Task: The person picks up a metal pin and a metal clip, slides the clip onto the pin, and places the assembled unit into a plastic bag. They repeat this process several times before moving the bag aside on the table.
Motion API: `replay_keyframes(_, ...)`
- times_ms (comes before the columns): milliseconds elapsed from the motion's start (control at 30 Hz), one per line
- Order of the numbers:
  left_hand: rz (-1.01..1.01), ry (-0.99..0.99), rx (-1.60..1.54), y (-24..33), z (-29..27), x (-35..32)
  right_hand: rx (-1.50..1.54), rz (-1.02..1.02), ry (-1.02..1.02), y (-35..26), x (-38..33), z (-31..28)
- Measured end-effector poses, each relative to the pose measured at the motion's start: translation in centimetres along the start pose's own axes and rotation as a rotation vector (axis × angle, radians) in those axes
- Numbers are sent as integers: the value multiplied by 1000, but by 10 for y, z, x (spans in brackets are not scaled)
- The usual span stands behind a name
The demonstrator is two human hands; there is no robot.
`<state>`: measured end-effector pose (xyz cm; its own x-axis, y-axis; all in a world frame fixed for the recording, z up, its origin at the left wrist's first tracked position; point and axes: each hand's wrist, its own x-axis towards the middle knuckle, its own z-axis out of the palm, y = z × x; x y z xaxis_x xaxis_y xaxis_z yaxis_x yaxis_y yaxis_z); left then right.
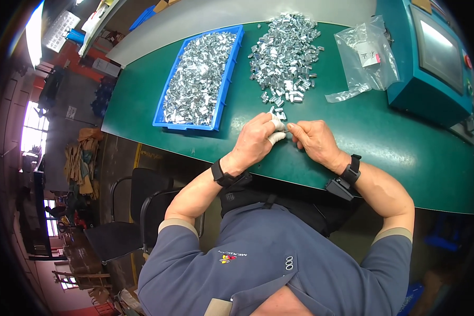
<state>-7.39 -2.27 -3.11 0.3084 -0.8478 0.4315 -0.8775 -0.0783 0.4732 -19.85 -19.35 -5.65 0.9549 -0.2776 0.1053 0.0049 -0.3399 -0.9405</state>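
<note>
My left hand [257, 139] and my right hand [318, 143] meet over the green table [195, 145] near its front edge. White coverings wrap some fingertips of the left hand. Both hands are closed in a pinch, fingertips almost touching. Whatever lies between them is tiny and mostly hidden by the fingers. Just beyond the fingertips lie a few small silvery metal pieces [279, 112]. They trail from a large loose pile of the same metal pieces [287, 58]. To the left, a blue tray [217, 113] is filled with similar pieces.
A clear plastic bag [347, 52] with a label lies right of the pile. At the far right stands a teal machine [426, 89] with a screen [440, 47]. A grey panel [321, 11] borders the table's back. A black chair [147, 200] stands at the left.
</note>
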Motion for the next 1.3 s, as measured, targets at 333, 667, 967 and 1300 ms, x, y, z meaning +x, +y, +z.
replay_keyframes(333,7,-2,59,2,-12,-5,62,19,-1,-2,-2,0)
replay_keyframes(667,-175,277,518,-117,-119,1,228,71,78,5,2,-2)
replay_keyframes(967,-116,126,265,-96,-97,32,314,129,130,6,2,-5)
replay_keyframes(1300,42,-181,201,-35,-27,4,359,135,139,9,5,-4)
